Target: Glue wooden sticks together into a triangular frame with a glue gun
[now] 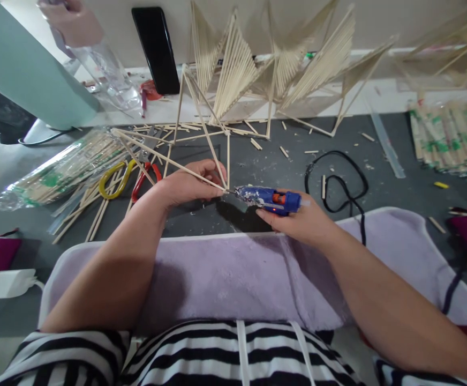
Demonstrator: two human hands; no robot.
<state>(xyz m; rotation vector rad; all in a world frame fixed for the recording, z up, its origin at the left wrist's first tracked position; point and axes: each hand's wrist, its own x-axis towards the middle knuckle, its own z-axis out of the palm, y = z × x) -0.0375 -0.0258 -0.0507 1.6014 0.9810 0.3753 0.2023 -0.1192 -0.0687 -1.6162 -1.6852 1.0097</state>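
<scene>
Near the middle of the head view, my left hand has its fingers closed on the wooden stick frame, at a corner where several thin sticks meet. My right hand is wrapped round a blue glue gun, whose nozzle points left and meets that same corner. Part of the fingers of my right hand is hidden behind the glue gun. The frame's other sticks rise up and spread to the left. Behind it stands a fan-shaped structure of many sticks.
Scissors with yellow and red handles and bagged sticks lie to the left. A black cable loops at the right, near more bagged sticks. A phone and bottle are at the back. A purple cloth lies in front.
</scene>
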